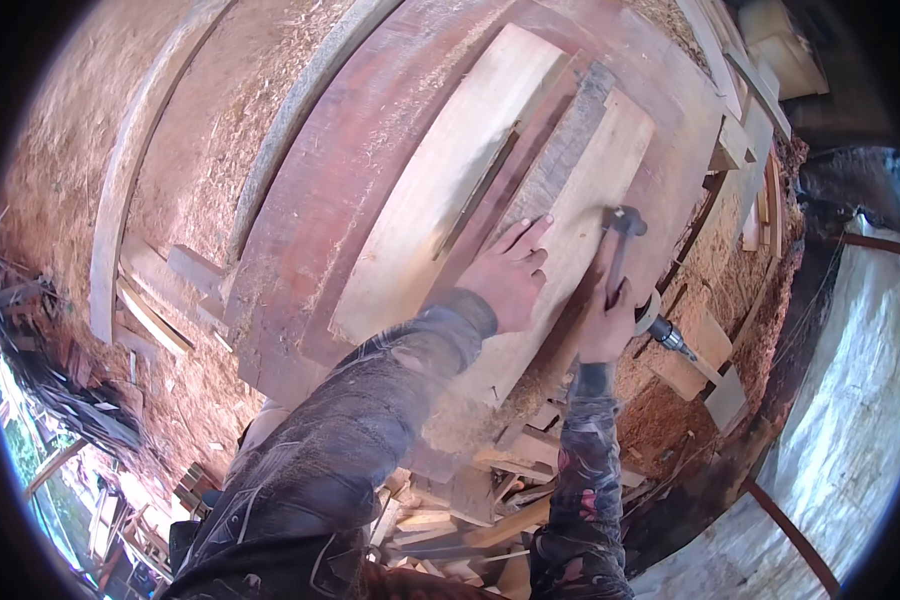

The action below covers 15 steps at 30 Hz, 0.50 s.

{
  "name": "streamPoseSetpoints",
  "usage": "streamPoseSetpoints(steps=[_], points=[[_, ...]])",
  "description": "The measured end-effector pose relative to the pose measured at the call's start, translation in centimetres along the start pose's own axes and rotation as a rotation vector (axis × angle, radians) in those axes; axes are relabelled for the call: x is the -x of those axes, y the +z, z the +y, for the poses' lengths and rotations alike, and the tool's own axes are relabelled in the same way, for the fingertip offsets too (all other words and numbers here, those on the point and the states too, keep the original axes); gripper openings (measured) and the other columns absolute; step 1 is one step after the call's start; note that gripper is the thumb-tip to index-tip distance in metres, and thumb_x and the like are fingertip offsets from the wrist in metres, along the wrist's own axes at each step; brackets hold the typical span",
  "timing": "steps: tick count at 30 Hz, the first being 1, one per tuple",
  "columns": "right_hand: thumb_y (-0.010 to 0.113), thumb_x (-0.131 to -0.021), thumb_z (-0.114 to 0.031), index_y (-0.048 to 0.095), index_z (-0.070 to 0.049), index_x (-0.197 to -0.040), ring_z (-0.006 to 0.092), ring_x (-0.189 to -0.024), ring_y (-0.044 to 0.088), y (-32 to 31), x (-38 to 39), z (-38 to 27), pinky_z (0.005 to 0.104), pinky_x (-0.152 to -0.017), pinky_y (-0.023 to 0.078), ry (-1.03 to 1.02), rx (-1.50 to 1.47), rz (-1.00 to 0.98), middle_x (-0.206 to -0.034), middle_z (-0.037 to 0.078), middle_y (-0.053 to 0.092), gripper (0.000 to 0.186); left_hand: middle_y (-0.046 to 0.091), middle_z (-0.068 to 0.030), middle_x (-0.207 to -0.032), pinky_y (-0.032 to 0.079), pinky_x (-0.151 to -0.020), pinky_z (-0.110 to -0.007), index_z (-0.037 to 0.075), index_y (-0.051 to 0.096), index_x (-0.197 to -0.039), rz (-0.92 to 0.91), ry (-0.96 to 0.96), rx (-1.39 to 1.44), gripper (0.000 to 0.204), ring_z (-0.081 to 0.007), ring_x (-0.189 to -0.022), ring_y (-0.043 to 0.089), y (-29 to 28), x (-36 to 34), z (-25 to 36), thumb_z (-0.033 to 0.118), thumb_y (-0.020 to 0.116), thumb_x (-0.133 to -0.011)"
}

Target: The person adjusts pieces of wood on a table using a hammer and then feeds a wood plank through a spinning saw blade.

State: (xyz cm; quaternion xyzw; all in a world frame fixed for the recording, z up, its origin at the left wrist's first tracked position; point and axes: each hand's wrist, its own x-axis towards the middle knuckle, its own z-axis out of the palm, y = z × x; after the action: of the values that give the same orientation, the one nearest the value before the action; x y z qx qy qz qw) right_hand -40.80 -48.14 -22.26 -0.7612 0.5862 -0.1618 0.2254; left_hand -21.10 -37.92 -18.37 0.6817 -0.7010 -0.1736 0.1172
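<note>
My right hand [607, 325] is closed around the handle of a hammer [626, 222], its dark head up over the edge of a pale plank [610, 160]. My left hand [508, 280] rests on that plank and the grey weathered board [568, 135] beside it, fingers spread; nothing shows in them. A small nail [495, 391] stands up at the plank's near end. Left of these lies a wider pale plank [450, 150]. All of them lie on a large reddish-brown wooden panel [300, 290].
A drill [670, 335] lies just right of my right hand. Wood offcuts [470, 495] are piled near me. Long wooden strips [145, 150] lie on sawdust-covered ground [200, 130] at the left. A whitish sheet [820, 440] spreads at the right.
</note>
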Motion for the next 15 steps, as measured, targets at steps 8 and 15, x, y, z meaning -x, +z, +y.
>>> streamPoseSetpoints(steps=[8, 15], points=[[0.065, -0.094, -0.022, 0.051, 0.005, -0.135, 0.0473, -0.110, 0.059, 0.8, -0.4, -1.9, 0.0503, -0.092, 0.049, -0.083, 0.065, -0.018, -0.121, 0.030, 0.060, 0.052, 0.061, -0.0115, -0.127, 0.019, -0.125, -0.048, 0.006, 0.073, -0.091, 0.064, -0.018, 0.007, 0.024, -0.0346, -0.149, 0.026, -0.6, 0.1, 0.0, 0.022, 0.061, -0.078], [0.064, -0.093, -0.019, 0.053, 0.009, -0.134, 0.0397, -0.115, 0.064, -3.6, -3.4, -1.9, 0.0419, -0.096, 0.050, 0.086, -0.138, -0.257, -0.123, 0.033, 0.063, 0.051, 0.062, -0.0123, -0.122, 0.020, -0.124, -0.047, 0.002, 0.074, -0.087, 0.086, -0.022, 0.038, 0.023, -0.0348, -0.148, 0.027, -0.8, 0.7, -0.1, 0.018, 0.058, -0.080]])
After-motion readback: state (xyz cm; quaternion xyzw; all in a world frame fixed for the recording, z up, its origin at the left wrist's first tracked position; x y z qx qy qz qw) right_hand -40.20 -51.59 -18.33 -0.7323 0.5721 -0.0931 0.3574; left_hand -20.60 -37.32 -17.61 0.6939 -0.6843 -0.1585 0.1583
